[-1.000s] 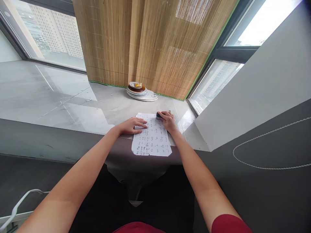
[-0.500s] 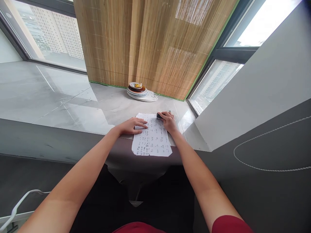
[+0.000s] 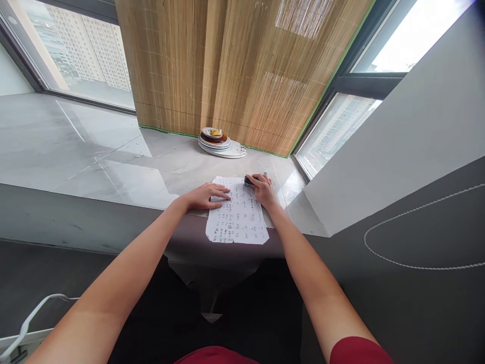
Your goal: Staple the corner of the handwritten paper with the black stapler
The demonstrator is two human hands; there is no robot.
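A white sheet of paper (image 3: 238, 217) with rows of handwriting lies on the ledge, its lower part reaching past the front edge. Its lower corners look clipped. My left hand (image 3: 207, 196) rests flat on the sheet's left side, fingers stretched out and slightly spread. At the top right corner of the sheet, my right hand (image 3: 263, 189) is closed around a small black object (image 3: 249, 180). Most of that object is covered by my fingers, and its kind cannot be made out.
A stack of plates (image 3: 215, 145), with a brown one near the top, stands behind the paper. Behind it hangs a bamboo blind (image 3: 235, 76). A grey wall (image 3: 397, 131) closes off the right, where a white bead chain (image 3: 397, 260) hangs. A white cable (image 3: 34, 313) is at lower left.
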